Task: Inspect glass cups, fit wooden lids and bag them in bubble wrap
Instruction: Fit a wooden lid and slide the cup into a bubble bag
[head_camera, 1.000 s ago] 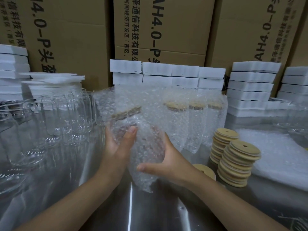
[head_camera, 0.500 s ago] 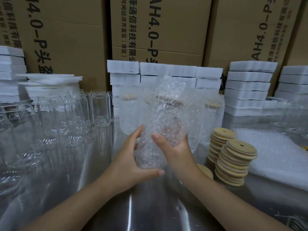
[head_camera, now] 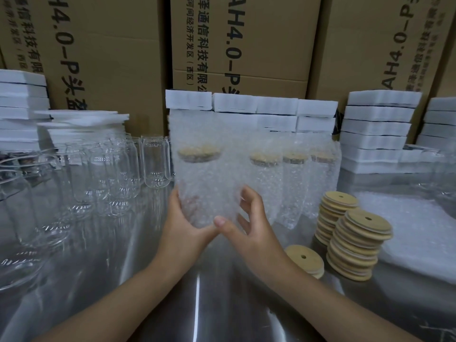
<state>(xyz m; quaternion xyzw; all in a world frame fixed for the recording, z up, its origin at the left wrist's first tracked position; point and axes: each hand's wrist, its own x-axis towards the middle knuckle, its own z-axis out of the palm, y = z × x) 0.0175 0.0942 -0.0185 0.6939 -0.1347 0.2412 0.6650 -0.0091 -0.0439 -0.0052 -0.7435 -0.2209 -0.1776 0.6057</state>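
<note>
Bubble-wrapped glass cup, capped with a round wooden lid, stands upright with its long axis vertical. It is at the left end of a row of bagged, lidded cups toward the back of the shiny steel counter. It rises straight up and forward from both hands, which meet at its base. The left hand is the nearer and bears it, fingers curled round the lower left wall and thumb under the front edge. The right hand is spread and loose, thumb at the base and fingertips just beside the right wall; whether they touch the wrap cannot be told. Nor is it plain whether the base rests on the counter. The likely next move is to seat the cup beside its right-hand neighbour, and those right fingers sit in that gap. Bare clear glass cups wait to the left, and stacks of holed wooden lids to the right.
</note>
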